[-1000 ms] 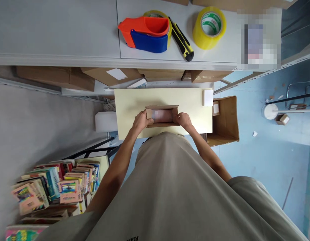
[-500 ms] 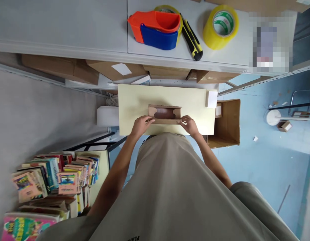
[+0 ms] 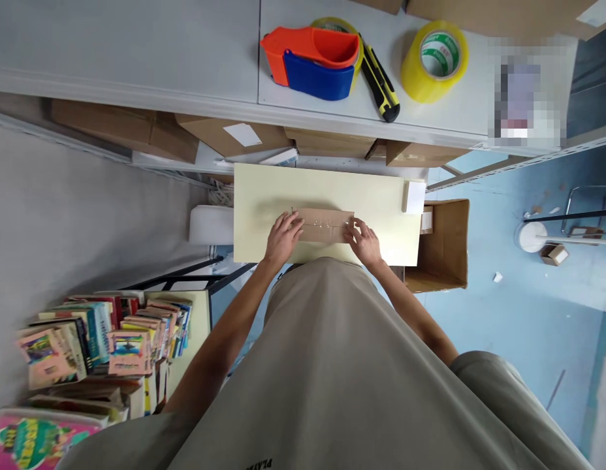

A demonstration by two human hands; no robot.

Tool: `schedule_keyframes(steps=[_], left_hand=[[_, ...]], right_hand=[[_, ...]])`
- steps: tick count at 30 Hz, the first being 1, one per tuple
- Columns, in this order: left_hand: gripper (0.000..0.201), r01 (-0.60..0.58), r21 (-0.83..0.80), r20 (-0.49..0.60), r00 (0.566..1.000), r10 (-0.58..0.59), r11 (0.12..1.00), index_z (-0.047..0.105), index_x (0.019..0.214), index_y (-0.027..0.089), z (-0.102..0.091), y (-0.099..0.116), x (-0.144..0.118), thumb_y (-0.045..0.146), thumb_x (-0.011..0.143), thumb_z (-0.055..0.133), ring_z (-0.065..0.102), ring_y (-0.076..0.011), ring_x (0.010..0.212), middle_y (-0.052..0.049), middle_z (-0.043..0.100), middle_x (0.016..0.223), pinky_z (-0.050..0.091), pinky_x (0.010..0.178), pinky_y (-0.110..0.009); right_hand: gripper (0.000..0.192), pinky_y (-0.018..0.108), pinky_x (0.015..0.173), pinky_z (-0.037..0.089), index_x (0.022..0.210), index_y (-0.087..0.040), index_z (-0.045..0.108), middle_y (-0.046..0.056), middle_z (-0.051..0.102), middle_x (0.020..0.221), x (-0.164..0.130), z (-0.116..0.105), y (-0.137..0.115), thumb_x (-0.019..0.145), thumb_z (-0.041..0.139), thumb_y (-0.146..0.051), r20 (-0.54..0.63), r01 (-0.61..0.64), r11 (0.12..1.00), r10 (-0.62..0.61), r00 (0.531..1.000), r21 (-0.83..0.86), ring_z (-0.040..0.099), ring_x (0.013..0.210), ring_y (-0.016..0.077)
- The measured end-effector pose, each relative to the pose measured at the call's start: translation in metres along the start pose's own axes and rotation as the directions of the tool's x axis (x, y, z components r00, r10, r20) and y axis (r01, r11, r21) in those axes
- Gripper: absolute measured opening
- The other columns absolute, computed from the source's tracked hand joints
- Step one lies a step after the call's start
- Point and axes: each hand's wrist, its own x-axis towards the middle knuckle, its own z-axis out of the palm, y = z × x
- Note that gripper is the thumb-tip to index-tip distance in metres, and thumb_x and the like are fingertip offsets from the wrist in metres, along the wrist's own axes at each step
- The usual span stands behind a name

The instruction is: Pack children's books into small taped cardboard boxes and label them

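Note:
A small brown cardboard box (image 3: 324, 226) lies on the pale yellow tabletop (image 3: 264, 186) in front of me, its long top flaps folded over and meeting at a seam along the middle. My left hand (image 3: 284, 236) holds the left end, fingers bent over the top. At the right end, my right hand (image 3: 362, 239) grips the box, with its fingertips on the flaps near the corner. The flaps hide whatever is inside.
On the grey shelf beyond are an orange and blue tape dispenser (image 3: 315, 64), a yellow-black utility knife (image 3: 380, 81) and a yellow tape roll (image 3: 434, 62). A small white box (image 3: 413, 197) sits at the tabletop's right. An open carton (image 3: 447, 245) stands right; books (image 3: 102, 339) lie lower left.
The box stood open at the top before; its long flaps now lie folded down over the opening. Both hands have moved from the near edge onto the two ends of the top.

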Motion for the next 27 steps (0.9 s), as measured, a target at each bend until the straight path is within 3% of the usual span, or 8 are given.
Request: schedule_keyframes(steps=[3, 6, 14, 17, 22, 25, 27], left_hand=[[0.042, 0.023, -0.072, -0.060, 0.998, -0.027, 0.997, 0.077, 0.151, 0.023, 0.017, -0.003, -0.009, 0.033, 0.118, 0.052, 0.060, -0.0356, 0.161, -0.017, 0.064, 0.172, 0.050, 0.138, -0.060], [0.043, 0.038, -0.107, -0.094, 0.994, -0.048, 0.994, 0.078, 0.147, 0.022, 0.026, -0.006, -0.010, 0.039, 0.119, 0.050, 0.067, -0.0352, 0.153, -0.018, 0.069, 0.167, 0.052, 0.136, -0.060], [0.043, 0.058, -0.035, -0.023, 0.998, -0.058, 0.998, 0.081, 0.143, 0.020, 0.021, -0.008, 0.003, 0.030, 0.113, 0.050, 0.066, -0.0361, 0.149, -0.019, 0.069, 0.162, 0.057, 0.130, -0.055], [0.042, 0.034, -0.005, 0.008, 0.999, -0.034, 0.999, 0.082, 0.142, 0.021, 0.010, -0.003, 0.002, 0.029, 0.113, 0.053, 0.067, -0.0378, 0.149, -0.019, 0.070, 0.161, 0.056, 0.131, -0.058], [0.037, -0.030, 0.095, 0.007, 1.000, 0.029, 0.995, 0.084, 0.139, 0.019, -0.017, 0.012, 0.003, 0.027, 0.111, 0.063, 0.064, -0.0404, 0.154, -0.018, 0.078, 0.153, 0.052, 0.135, -0.060], [0.034, -0.096, 0.104, -0.066, 0.993, 0.103, 0.990, 0.085, 0.136, 0.020, -0.044, 0.027, 0.024, 0.030, 0.111, 0.064, 0.066, -0.0391, 0.151, -0.016, 0.082, 0.146, 0.054, 0.134, -0.059], [0.034, -0.161, 0.101, -0.163, 0.971, 0.176, 0.982, 0.085, 0.136, 0.022, -0.071, 0.043, 0.051, 0.031, 0.113, 0.062, 0.069, -0.0366, 0.148, -0.014, 0.084, 0.143, 0.055, 0.132, -0.057]], right_hand=[[0.042, 0.053, 0.108, 0.070, 0.142, -0.020, 0.079, 0.022, 0.066, 0.168, -0.006, 0.012, 0.005, 0.123, 0.044, -0.035, -0.050, -0.014, 0.996, 0.018, 0.999, 0.085, 0.078, 0.132, 0.0346], [0.044, 0.049, 0.106, 0.071, 0.138, -0.021, 0.082, 0.019, 0.067, 0.166, -0.006, 0.018, 0.009, 0.123, 0.043, -0.036, -0.090, -0.025, 0.987, 0.039, 0.995, 0.161, 0.081, 0.124, 0.0308], [0.042, 0.047, 0.096, 0.071, 0.129, -0.021, 0.085, 0.018, 0.071, 0.160, 0.010, 0.015, 0.009, 0.122, 0.045, -0.030, -0.051, -0.059, 0.995, 0.064, 0.997, 0.079, 0.081, 0.112, 0.0293], [0.040, 0.045, 0.093, 0.070, 0.133, -0.022, 0.085, 0.016, 0.073, 0.158, 0.010, 0.006, 0.009, 0.122, 0.047, -0.029, -0.036, -0.031, 0.999, 0.032, 0.999, 0.044, 0.082, 0.110, 0.0292], [0.033, 0.048, 0.104, 0.066, 0.129, -0.022, 0.086, 0.015, 0.083, 0.143, 0.009, -0.024, -0.001, 0.120, 0.056, -0.030, -0.123, 0.075, 0.995, -0.082, 0.989, -0.060, 0.080, 0.121, 0.0324], [0.032, 0.049, 0.105, 0.065, 0.128, -0.023, 0.086, 0.015, 0.086, 0.135, 0.029, -0.057, -0.015, 0.120, 0.057, -0.034, -0.235, 0.175, 0.980, -0.193, 0.953, -0.093, 0.080, 0.122, 0.0321], [0.034, 0.050, 0.108, 0.063, 0.133, -0.022, 0.083, 0.016, 0.085, 0.134, 0.056, -0.089, -0.030, 0.121, 0.055, -0.037, -0.346, 0.238, 0.964, -0.264, 0.900, -0.115, 0.079, 0.123, 0.0322]])
